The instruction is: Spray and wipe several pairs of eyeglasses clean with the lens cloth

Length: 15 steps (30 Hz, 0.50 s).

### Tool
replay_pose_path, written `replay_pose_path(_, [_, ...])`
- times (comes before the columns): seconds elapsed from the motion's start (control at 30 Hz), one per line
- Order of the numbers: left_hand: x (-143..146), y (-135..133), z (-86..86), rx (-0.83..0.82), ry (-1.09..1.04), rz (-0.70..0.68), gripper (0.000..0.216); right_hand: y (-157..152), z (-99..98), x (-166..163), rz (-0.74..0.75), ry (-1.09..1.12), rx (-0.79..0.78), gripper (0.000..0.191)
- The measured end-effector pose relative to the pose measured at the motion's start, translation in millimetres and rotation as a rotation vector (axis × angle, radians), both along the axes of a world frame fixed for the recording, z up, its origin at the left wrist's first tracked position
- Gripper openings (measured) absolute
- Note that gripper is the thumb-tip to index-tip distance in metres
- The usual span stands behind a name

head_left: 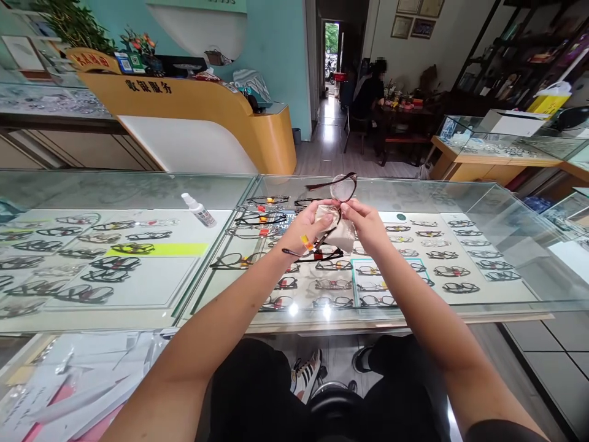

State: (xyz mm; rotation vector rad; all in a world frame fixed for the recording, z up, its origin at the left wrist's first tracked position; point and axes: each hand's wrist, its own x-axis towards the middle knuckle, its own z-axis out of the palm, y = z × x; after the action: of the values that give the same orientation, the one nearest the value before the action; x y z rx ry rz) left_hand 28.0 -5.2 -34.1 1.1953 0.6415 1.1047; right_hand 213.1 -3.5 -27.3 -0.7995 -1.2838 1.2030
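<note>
Above the glass counter I hold a pair of dark-framed eyeglasses [353, 190] tilted on its side, one lens up and one low. My right hand [365, 224] is closed, pinching the frame near the bridge. A pale cloth [343, 236] is bunched around the lower lens and hangs beneath my hands. My left hand [311, 222] is closed on this cloth, thumb pressing it against the lens. One temple points left above my hands; the other runs down-left past my left wrist, near an orange-yellow tag [306, 242]. The cloth and fingers hide most of the lower lens.
A white spray bottle [199, 210] is on the left part of the glass display counter [216, 245]. Rows of eyeglasses [453, 272] lie across the counter. Papers and plastic bags [92, 374] are at lower left. A person [368, 95] sits at a table farther back.
</note>
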Motion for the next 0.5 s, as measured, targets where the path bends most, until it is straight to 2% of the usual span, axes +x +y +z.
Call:
replay_pose_path(0.23, [-3.0,3.6,-5.9,-0.153,-0.089,-0.055,0.069,-1.8,-0.7,0.9,0.254,0.106,-0.181,0.050])
replay_pose_path(0.4, [-4.9,1.7,-2.0,-0.249,-0.088,-0.084,0.070,-3.6,-5.4,-4.5,0.195,0.111,-0.139,0.046])
replay_pose_path(0.5, [-4.8,-0.8,0.3,-0.294,-0.018,-0.043,0.068,-6.9,-4.7,-8.2,0.131,0.073,-0.124,0.044])
